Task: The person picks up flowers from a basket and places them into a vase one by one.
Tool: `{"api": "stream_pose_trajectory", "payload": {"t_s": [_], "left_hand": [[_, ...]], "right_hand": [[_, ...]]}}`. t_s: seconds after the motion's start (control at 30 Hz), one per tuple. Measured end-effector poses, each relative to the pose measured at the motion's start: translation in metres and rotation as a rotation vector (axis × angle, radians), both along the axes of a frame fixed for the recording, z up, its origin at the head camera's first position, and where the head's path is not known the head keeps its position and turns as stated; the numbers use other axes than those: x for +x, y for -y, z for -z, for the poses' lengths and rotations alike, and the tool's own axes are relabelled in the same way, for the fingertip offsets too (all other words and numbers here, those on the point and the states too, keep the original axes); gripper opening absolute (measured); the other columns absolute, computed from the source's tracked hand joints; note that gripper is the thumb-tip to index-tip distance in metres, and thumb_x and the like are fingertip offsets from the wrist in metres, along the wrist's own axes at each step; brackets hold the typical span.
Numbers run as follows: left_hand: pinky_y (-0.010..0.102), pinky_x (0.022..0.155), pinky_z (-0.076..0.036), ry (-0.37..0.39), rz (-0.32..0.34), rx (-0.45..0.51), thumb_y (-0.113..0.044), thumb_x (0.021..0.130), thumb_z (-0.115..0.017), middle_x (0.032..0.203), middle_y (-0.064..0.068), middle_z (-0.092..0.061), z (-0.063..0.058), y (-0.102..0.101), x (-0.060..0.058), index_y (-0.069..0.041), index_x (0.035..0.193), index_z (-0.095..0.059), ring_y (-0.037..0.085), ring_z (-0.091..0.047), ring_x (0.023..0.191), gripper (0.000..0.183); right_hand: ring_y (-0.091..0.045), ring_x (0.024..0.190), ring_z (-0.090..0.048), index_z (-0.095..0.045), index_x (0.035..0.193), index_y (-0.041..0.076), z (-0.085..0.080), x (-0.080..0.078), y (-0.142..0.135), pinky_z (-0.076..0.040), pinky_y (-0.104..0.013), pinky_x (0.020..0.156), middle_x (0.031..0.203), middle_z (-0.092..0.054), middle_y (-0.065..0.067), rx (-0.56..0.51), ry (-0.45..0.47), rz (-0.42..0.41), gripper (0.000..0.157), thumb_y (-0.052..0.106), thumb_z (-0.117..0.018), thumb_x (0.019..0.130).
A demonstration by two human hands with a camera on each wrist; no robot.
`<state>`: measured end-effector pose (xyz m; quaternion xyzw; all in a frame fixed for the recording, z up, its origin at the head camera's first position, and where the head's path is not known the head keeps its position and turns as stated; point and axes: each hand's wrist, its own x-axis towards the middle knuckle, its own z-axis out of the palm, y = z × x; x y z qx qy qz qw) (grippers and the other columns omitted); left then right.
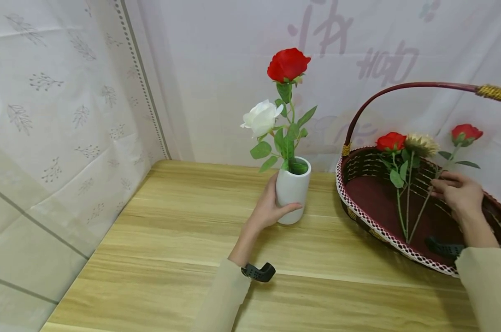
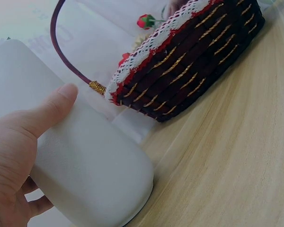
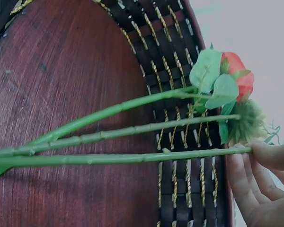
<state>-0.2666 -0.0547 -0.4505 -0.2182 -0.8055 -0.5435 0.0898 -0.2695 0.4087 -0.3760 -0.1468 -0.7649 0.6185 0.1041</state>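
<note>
The left hand (image 1: 271,205) grips the white vase (image 1: 295,191) around its side, apparently to keep it upright on the desk (image 1: 171,221) beneath 1 red bloom (image 1: 288,65) and 1 white bloom (image 1: 260,119). The right hand (image 1: 462,191) pinches the held rose (image 1: 466,134) by its stem at the basket (image 1: 360,214), probably for control; 1 cream flower (image 1: 422,145) and 1 spare rose (image 1: 391,141) lie inside. Vase: smooth, rounded cylinder. Basket: dark woven strips, gold cord, lace-trimmed rim. Stems: slender, ridged, likely plastic.
</note>
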Motion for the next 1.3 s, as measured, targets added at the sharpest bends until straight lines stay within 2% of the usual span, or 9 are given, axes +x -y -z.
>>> {"api": "stream_pose_trajectory", "payload": {"t_s": [0.1, 0.2, 0.33, 0.43, 0.67, 0.7, 0.77, 1.0, 1.3], "left_hand": [[0.038, 0.091, -0.041, -0.001, 0.0, 0.001, -0.045, 0.07, -0.076, 0.133, -0.006, -0.036, 0.0, 0.0, 0.0, -0.036, 0.143, -0.01, 0.011, -0.043, 0.114, 0.099], [0.038, 0.091, -0.041, -0.005, -0.003, -0.001, -0.046, 0.07, -0.076, 0.133, -0.005, -0.037, 0.001, 0.0, 0.0, -0.035, 0.143, -0.01, 0.011, -0.043, 0.114, 0.099], [0.038, 0.09, -0.041, -0.009, -0.001, 0.004, -0.045, 0.069, -0.077, 0.131, -0.007, -0.037, 0.002, 0.0, -0.001, -0.036, 0.143, -0.012, 0.01, -0.044, 0.113, 0.099], [0.038, 0.09, -0.042, -0.012, -0.001, 0.012, -0.044, 0.069, -0.077, 0.13, -0.009, -0.037, 0.002, 0.0, -0.001, -0.036, 0.142, -0.012, 0.01, -0.044, 0.112, 0.098], [0.037, 0.09, -0.042, -0.015, 0.001, 0.016, -0.045, 0.069, -0.076, 0.13, -0.008, -0.037, 0.003, -0.001, -0.002, -0.036, 0.142, -0.013, 0.01, -0.044, 0.112, 0.097], [0.037, 0.09, -0.041, -0.013, 0.001, 0.016, -0.045, 0.069, -0.076, 0.13, -0.007, -0.037, 0.003, 0.0, -0.002, -0.035, 0.143, -0.013, 0.01, -0.044, 0.112, 0.097], [0.037, 0.09, -0.041, -0.01, 0.002, 0.017, -0.045, 0.07, -0.076, 0.13, -0.006, -0.037, 0.003, 0.0, -0.001, -0.034, 0.143, -0.014, 0.01, -0.044, 0.112, 0.097], [0.042, 0.089, -0.042, -0.016, 0.012, 0.037, -0.045, 0.069, -0.077, 0.13, -0.001, -0.039, 0.002, 0.0, -0.001, -0.027, 0.143, -0.017, 0.016, -0.045, 0.111, 0.097], [0.038, 0.089, -0.042, -0.021, 0.001, 0.015, -0.044, 0.07, -0.077, 0.13, -0.005, -0.038, 0.002, 0.0, -0.001, -0.033, 0.142, -0.015, 0.011, -0.045, 0.111, 0.096]], "right_hand": [[-0.01, 0.056, -0.063, -0.053, 0.107, 0.015, -0.007, 0.001, 0.006, -0.051, -0.023, 0.051, 0.071, -0.062, 0.013, -0.019, -0.039, 0.023, 0.034, 0.017, -0.071, 0.079], [-0.011, 0.055, -0.063, -0.057, 0.103, 0.012, -0.014, 0.003, 0.012, -0.051, -0.023, 0.051, 0.071, -0.063, 0.009, -0.093, -0.106, 0.04, 0.029, 0.009, -0.071, 0.078], [-0.01, 0.054, -0.063, -0.064, 0.094, 0.015, -0.022, 0.006, 0.019, -0.051, -0.021, 0.049, 0.07, -0.064, 0.006, -0.182, -0.171, 0.057, 0.022, 0.002, -0.07, 0.077], [-0.01, 0.053, -0.063, -0.066, 0.093, 0.016, -0.028, 0.006, 0.022, -0.05, -0.02, 0.05, 0.07, -0.065, 0.006, -0.207, -0.196, 0.06, 0.022, 0.002, -0.071, 0.077], [-0.006, 0.056, -0.062, -0.063, 0.112, 0.011, -0.038, 0.005, 0.032, -0.05, -0.019, 0.052, 0.075, -0.063, 0.008, -0.121, -0.225, 0.105, 0.036, 0.008, -0.071, 0.078], [-0.007, 0.056, -0.063, -0.063, 0.112, 0.011, -0.04, 0.005, 0.033, -0.051, -0.019, 0.052, 0.075, -0.063, 0.007, -0.148, -0.243, 0.101, 0.036, 0.007, -0.071, 0.077], [-0.006, 0.056, -0.063, -0.061, 0.115, 0.01, -0.042, 0.004, 0.036, -0.05, -0.019, 0.053, 0.075, -0.062, 0.007, -0.12, -0.256, 0.113, 0.04, 0.01, -0.072, 0.076], [-0.008, 0.061, -0.065, -0.062, 0.113, 0.005, -0.051, 0.009, 0.049, -0.051, -0.02, 0.053, 0.079, -0.064, 0.001, -0.204, -0.345, 0.053, 0.041, 0.007, -0.073, 0.074], [-0.017, 0.062, -0.066, -0.067, 0.103, 0.003, -0.068, 0.017, 0.077, -0.052, -0.026, 0.054, 0.08, -0.066, -0.007, -0.345, -0.418, -0.068, 0.032, -0.005, -0.072, 0.073]]}}
